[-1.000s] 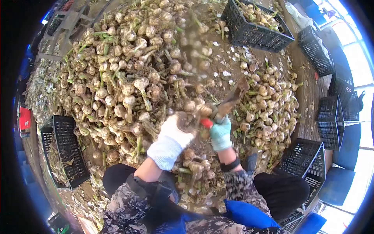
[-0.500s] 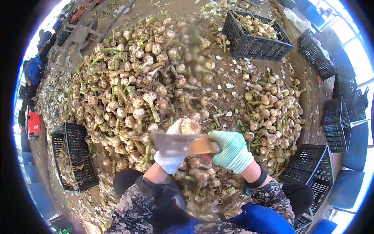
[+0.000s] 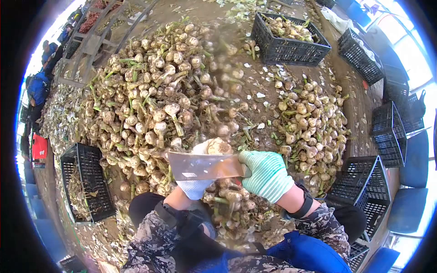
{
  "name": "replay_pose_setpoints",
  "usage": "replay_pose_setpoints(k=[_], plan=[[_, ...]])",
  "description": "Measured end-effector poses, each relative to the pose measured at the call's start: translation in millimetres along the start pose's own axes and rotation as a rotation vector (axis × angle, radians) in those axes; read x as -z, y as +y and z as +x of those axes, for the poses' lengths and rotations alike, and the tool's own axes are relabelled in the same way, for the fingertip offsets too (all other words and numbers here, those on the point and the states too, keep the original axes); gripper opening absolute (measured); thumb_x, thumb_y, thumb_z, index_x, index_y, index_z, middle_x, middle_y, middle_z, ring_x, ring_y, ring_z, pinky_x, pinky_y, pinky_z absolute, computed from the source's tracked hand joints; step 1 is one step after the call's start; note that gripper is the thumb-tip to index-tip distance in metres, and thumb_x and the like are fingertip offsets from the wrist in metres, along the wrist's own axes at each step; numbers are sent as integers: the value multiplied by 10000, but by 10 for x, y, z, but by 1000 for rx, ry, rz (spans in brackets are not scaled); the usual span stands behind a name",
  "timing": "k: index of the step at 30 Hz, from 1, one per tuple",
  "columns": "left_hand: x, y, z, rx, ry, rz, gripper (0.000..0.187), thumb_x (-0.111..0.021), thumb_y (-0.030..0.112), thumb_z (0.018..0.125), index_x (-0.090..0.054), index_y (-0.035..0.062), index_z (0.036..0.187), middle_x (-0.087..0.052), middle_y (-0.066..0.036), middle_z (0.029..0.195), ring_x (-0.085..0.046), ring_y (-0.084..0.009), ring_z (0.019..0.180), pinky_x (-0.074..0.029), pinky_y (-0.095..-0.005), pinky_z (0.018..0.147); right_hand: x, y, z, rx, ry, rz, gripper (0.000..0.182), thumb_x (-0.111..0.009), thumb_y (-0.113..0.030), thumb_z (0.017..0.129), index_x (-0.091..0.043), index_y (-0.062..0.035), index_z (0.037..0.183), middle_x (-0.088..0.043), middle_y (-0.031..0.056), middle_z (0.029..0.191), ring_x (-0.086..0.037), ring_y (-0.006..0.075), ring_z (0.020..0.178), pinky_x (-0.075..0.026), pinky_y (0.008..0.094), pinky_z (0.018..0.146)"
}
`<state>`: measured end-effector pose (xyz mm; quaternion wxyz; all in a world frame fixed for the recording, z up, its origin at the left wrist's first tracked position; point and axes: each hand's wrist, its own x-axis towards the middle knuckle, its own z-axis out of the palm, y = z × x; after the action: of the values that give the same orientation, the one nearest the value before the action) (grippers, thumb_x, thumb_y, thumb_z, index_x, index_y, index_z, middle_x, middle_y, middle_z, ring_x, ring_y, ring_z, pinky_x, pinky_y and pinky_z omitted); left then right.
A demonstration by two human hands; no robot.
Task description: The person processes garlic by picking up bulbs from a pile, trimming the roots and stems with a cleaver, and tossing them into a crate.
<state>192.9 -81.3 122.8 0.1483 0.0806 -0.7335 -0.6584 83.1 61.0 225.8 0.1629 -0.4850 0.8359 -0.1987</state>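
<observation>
My right hand (image 3: 267, 176), in a green striped glove, grips the handle of a broad-bladed knife (image 3: 205, 166). The blade points left and crosses in front of my left hand (image 3: 195, 187), which wears a white glove. Just beyond the blade, my left hand holds a garlic bulb (image 3: 219, 146); the blade hides most of its fingers. A large pile of garlic with stems (image 3: 136, 104) lies ahead and to the left. A smaller pile of bulbs (image 3: 314, 127) is at the right. More bulbs (image 3: 233, 200) lie between my legs.
A black crate with garlic (image 3: 296, 49) stands at the back right. Another crate (image 3: 101, 182) with plant scraps is at the left. More black crates (image 3: 359, 182) line the right side. A metal frame (image 3: 93, 43) and people in blue (image 3: 38, 88) are at the far left.
The knife blade has shifted slightly left and now lies flatter across my left hand. My right hand has moved slightly left. The view has shifted a little.
</observation>
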Motion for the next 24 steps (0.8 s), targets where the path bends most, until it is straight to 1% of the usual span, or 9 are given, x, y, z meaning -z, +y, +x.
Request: replay_pose_setpoints(k=[9,10,13,15,16,17,20,21,24], plan=[[-195,-266,-68,54,78,334,323,-675,141,682,-518,36,944,-573,-66,891,-562,-146,791,-474,-271,674,-370,404,-2,-122,67,83,208,-588,-172,652,-572,-109,850,-578,144,689,-571,310,656,-457,374,591],[-183,-151,-23,99,104,174,309,-670,139,681,-517,44,933,-576,-61,860,-562,-147,788,-474,-270,675,-414,496,10,-214,61,86,237,-619,-187,641,-578,-103,859,-582,148,696,-572,310,660,-463,370,587],[-31,434,88,527,210,-1428,313,-645,234,694,-505,52,906,-579,-63,821,-572,-188,766,-475,-297,712,-126,822,7,-561,-122,-81,302,-594,-166,658,-568,-77,946,-598,162,732,-591,276,668,-474,350,635],[13,434,244,385,304,-1161,309,-573,300,747,-491,57,920,-569,-56,825,-557,-173,739,-465,-317,678,-885,1631,-107,-540,186,194,348,-605,-159,675,-541,-25,989,-615,140,765,-600,234,703,-472,323,656],[36,400,332,447,336,-1046,298,-542,320,773,-487,64,914,-563,-47,797,-548,-157,686,-458,-293,626,-875,1429,-56,-546,194,555,364,-626,-163,693,-521,-7,1004,-622,103,791,-593,187,728,-462,280,666],[34,402,411,465,343,-940,292,-512,341,798,-483,72,907,-557,-37,769,-539,-142,633,-452,-269,575,-611,1036,49,-621,25,419,377,-645,-144,696,-509,-19,1025,-610,83,853,-576,148,737,-461,240,678],[52,701,390,502,352,-667,261,-476,370,825,-481,109,810,-482,13,640,-402,-78,451,-311,-217,405,-828,1035,139,-582,85,614,284,-588,-88,740,-513,-27,1007,-587,93,873,-549,132,671,-488,217,655],[41,694,462,540,560,-745,223,-491,312,820,-475,90,807,-494,-17,648,-419,-87,466,-325,-219,413,-781,867,140,-658,131,776,262,-575,-73,747,-513,-29,997,-581,88,858,-541,126,656,-495,217,646],[191,383,516,392,596,-899,141,-464,160,821,-470,43,744,-477,-65,635,-456,-155,556,-408,-266,585,-782,369,79,-585,313,1359,161,-640,-120,711,-516,-65,798,-487,-5,629,-451,88,510,-476,210,519]])
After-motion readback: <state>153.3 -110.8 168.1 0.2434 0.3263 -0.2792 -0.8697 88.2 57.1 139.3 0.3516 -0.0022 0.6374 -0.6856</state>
